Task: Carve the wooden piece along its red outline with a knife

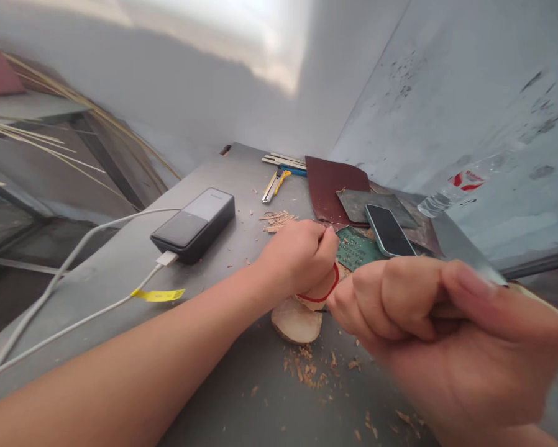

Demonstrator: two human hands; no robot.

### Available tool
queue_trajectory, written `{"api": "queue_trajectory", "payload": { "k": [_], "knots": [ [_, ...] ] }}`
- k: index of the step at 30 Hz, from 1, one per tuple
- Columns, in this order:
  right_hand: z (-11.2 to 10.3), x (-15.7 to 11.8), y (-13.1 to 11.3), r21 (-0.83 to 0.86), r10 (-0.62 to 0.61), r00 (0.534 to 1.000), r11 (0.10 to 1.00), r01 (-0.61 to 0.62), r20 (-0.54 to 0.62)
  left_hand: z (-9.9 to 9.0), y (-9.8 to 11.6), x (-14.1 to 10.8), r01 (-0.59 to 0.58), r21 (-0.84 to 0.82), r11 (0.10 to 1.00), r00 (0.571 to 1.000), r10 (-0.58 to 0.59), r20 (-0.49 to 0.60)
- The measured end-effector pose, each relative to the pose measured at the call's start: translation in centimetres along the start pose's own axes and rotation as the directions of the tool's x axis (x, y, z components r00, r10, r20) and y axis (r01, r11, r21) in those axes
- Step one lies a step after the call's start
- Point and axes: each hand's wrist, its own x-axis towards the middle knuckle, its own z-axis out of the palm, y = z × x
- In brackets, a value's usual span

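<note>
My left hand (304, 254) is closed near the middle of the table, by a pale piece with a red band (328, 292); what its fingers grip is hidden. Nearer the camera on the right, my right hand (437, 329) is curled closed with its palm side turned up, and its contents are too hidden to name. Below my left hand lies a round pale wood slice (297, 323). Wood shavings (307, 369) are scattered in front of it. Behind the hands is a green sheet (356, 247) with small print.
A power bank (195, 223) with a white cable sits left. Farther back lie a yellow utility knife (275, 185), thin sticks (283, 160) and a dark red sheet (332, 186). A phone (389, 231) rests on grey sandpaper (353, 208). A plastic bottle (456, 189) stands right, by the wall.
</note>
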Motion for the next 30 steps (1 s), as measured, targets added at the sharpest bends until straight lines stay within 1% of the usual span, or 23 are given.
{"api": "queue_trajectory", "payload": {
  "k": [2,4,6,9,13,16,18,20,21,22,24,25,26,28,29,30],
  "knots": [
    [0.1,0.0,0.2,-0.025,0.015,1.000,1.000,-0.015,0.003,0.0,-0.2,-0.1,-0.033,-0.066,0.997,0.999,0.032,-0.009],
    [0.1,0.0,0.3,-0.068,0.014,1.000,0.998,-0.013,0.009,-0.1,-0.4,-0.1,-0.050,-0.122,0.991,0.999,0.050,0.004],
    [0.2,0.0,0.3,-0.122,0.009,1.000,0.993,-0.006,0.029,-0.3,-0.6,-0.1,-0.061,-0.182,0.981,0.997,0.069,0.037],
    [0.3,-0.1,0.8,-0.179,-0.017,0.996,0.983,0.034,0.092,-0.9,-0.6,0.0,-0.073,-0.258,0.963,0.991,0.099,0.092],
    [0.0,-0.5,1.2,-0.230,-0.030,0.991,0.971,0.059,0.128,-1.9,0.0,-0.1,-0.066,-0.297,0.953,0.980,0.118,0.162],
    [-0.3,-0.7,0.9,-0.241,-0.013,0.992,0.970,0.042,0.122,-2.6,0.6,-0.2,-0.076,-0.258,0.963,0.976,0.125,0.178],
    [-0.4,-0.8,0.6,-0.271,0.044,0.980,0.963,0.011,0.196,-2.9,0.8,-0.3,-0.091,-0.229,0.969,0.973,0.136,0.188],
    [-0.3,-0.8,0.3,-0.334,0.129,0.948,0.942,-0.025,0.292,-3.0,0.9,-0.4,-0.120,-0.205,0.971,0.968,0.160,0.192],
    [-0.2,-0.9,0.2,-0.371,0.156,0.941,0.928,-0.035,0.299,-3.0,0.9,-0.4,-0.141,-0.187,0.972,0.967,0.176,0.187],
    [-0.1,-1.0,0.1,-0.402,0.157,0.949,0.915,-0.036,0.272,-2.9,0.9,-0.4,-0.163,-0.162,0.973,0.965,0.191,0.177],
    [-0.1,-1.1,-0.1,-0.376,0.082,0.973,0.927,0.005,0.215,-2.7,0.9,-0.5,-0.206,-0.097,0.974,0.964,0.219,0.151],
    [-0.3,-1.2,-0.1,-0.333,0.041,0.975,0.942,0.034,0.217,-2.5,0.8,-0.5,-0.222,-0.064,0.973,0.964,0.229,0.132],
    [-0.4,-1.3,-0.2,-0.278,0.007,0.970,0.959,0.063,0.244,-2.3,0.8,-0.5,-0.237,-0.032,0.971,0.965,0.239,0.110],
    [-0.7,-1.4,0.0,-0.230,0.007,0.956,0.971,0.064,0.294,-1.9,0.8,-0.6,-0.268,0.029,0.963,0.961,0.266,0.071],
    [-0.7,-1.5,0.2,-0.240,0.013,0.959,0.969,0.058,0.284,-1.7,0.7,-0.6,-0.280,0.060,0.958,0.959,0.277,0.056],
    [-0.6,-1.6,0.6,-0.262,0.005,0.969,0.963,0.061,0.246,-1.6,0.7,-0.7,-0.286,0.090,0.954,0.958,0.283,0.046]
  ]
}}
